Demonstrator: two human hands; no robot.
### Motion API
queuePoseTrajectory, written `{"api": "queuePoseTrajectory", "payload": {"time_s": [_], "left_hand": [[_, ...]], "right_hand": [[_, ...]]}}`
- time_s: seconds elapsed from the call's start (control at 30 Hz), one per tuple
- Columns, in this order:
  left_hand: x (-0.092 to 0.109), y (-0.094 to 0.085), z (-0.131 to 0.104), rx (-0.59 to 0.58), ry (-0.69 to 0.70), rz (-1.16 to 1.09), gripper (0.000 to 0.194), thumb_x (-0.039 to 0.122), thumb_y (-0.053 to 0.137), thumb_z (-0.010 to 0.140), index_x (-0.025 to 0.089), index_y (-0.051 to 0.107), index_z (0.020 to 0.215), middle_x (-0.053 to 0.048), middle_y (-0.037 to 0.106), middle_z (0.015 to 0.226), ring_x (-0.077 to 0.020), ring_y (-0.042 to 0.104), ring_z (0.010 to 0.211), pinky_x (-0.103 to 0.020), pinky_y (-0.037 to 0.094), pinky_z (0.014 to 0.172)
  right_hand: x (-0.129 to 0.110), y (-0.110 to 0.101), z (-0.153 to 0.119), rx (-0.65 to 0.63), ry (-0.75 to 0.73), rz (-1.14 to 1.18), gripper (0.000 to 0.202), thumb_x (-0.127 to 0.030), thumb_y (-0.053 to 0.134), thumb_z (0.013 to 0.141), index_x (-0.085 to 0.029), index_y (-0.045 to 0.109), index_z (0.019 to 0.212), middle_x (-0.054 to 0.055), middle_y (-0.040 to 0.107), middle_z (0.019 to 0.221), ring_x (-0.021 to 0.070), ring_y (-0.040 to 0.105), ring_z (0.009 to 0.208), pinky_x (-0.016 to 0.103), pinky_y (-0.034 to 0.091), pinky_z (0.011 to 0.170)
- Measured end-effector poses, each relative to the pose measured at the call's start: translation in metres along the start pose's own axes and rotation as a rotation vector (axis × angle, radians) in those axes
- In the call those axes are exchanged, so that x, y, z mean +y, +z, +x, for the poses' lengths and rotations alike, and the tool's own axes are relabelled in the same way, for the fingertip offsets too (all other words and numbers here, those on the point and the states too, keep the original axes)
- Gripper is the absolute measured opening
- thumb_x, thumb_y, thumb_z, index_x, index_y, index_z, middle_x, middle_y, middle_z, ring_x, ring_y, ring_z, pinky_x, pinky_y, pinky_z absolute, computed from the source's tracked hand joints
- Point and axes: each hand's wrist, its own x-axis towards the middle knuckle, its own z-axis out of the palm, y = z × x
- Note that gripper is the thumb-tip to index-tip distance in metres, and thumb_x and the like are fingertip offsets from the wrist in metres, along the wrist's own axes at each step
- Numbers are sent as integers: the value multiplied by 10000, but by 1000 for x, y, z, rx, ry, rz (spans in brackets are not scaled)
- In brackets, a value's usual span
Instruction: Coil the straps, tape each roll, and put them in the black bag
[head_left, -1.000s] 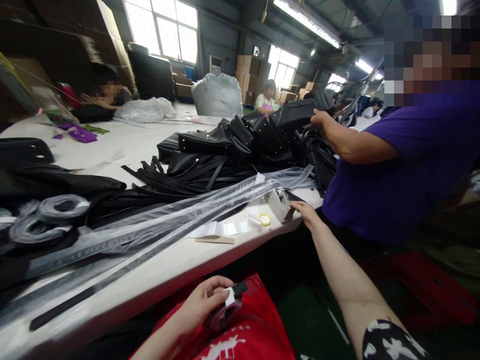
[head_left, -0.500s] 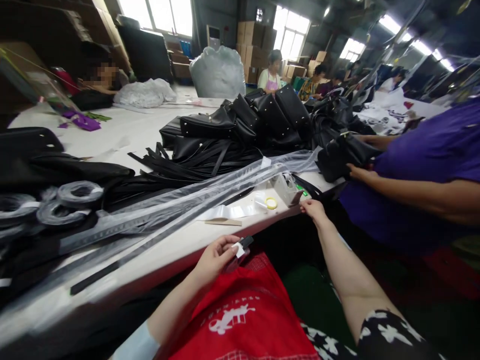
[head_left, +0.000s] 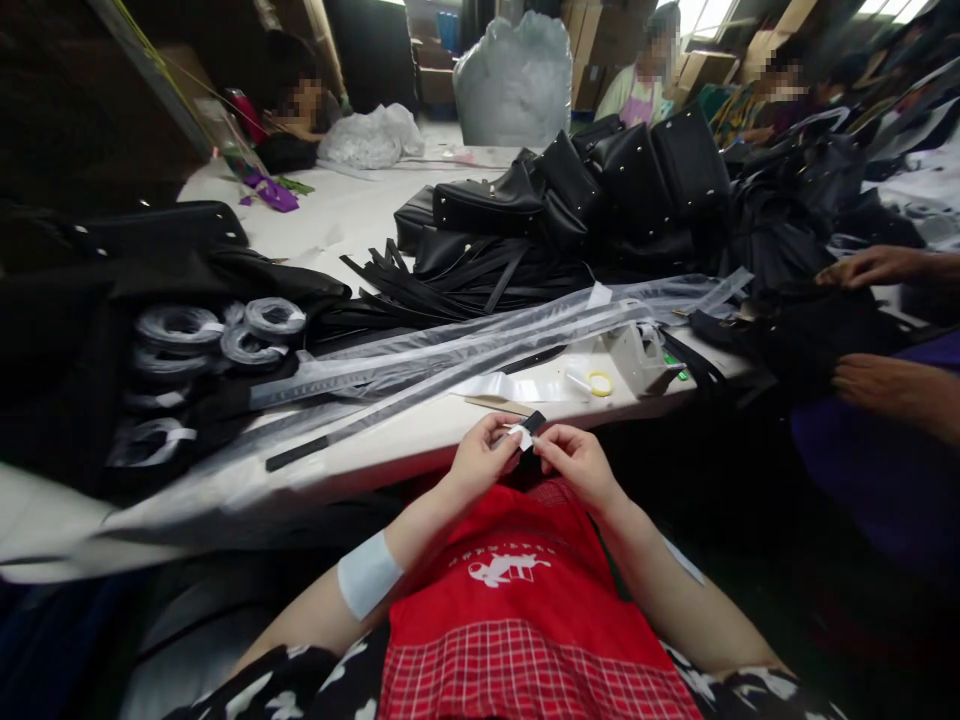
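My left hand [head_left: 484, 455] pinches the end of a short black strap [head_left: 533, 422] together with a small white tag [head_left: 522, 437], just above my lap. Close against it, my right hand [head_left: 577, 460] has thumb and forefinger pressed together at the tag's edge. Whatever lies in that pinch is too small to make out. Beyond the hands, at the table edge, stands a grey-white dispenser [head_left: 636, 360], which looks like one for tape. Left of it are a yellow ring [head_left: 600, 384] and a glossy clear strip [head_left: 517, 387].
Long plastic-wrapped strips [head_left: 420, 360] run along the white table [head_left: 337, 455]. Behind them lie loose black straps [head_left: 450, 290] and a heap of black leather bags [head_left: 630, 185]. Coiled clear rolls [head_left: 176, 325] sit at left. A co-worker's hands [head_left: 885, 375] handle black material at right.
My right hand has come from beside the dispenser to meet my left hand at the tag. The view has turned, and the co-worker's hands at right have shifted on the black material.
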Motion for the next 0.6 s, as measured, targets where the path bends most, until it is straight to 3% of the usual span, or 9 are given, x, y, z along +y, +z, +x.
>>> {"api": "queuePoseTrajectory", "payload": {"time_s": [0.23, 0.4, 0.5, 0.6], "left_hand": [[2, -5, 0, 30, 24, -4, 473, 474, 740, 677, 174, 574, 1003, -3, 648, 791, -109, 583, 629, -218, 457, 567], [-4, -2, 1, 73, 12, -3, 427, 538, 635, 748, 166, 602, 954, 26, 589, 655, -97, 508, 515, -216, 399, 487], [-9, -1, 5, 106, 63, 33, 459, 524, 711, 703, 169, 577, 961, 51, 556, 599, -80, 464, 468, -202, 364, 464], [-11, -4, 8, 185, 132, 79, 422, 536, 681, 739, 163, 583, 912, 32, 572, 608, -97, 492, 495, -214, 389, 482]], "right_hand": [[17, 15, 3, 109, 26, -147, 422, -566, 664, 758, -215, 534, 564, -30, 497, 468, 116, 401, 430, 256, 312, 441], [17, 18, 0, 190, -16, -249, 413, -539, 636, 789, -220, 511, 558, -26, 489, 479, 121, 406, 450, 259, 316, 448], [19, 20, 0, 146, 10, -185, 428, -567, 629, 789, -216, 520, 569, -29, 492, 466, 117, 414, 437, 256, 346, 446], [18, 22, 2, 30, 60, -15, 424, -617, 653, 741, -195, 629, 702, 5, 609, 564, 143, 533, 512, 273, 466, 530]]}}
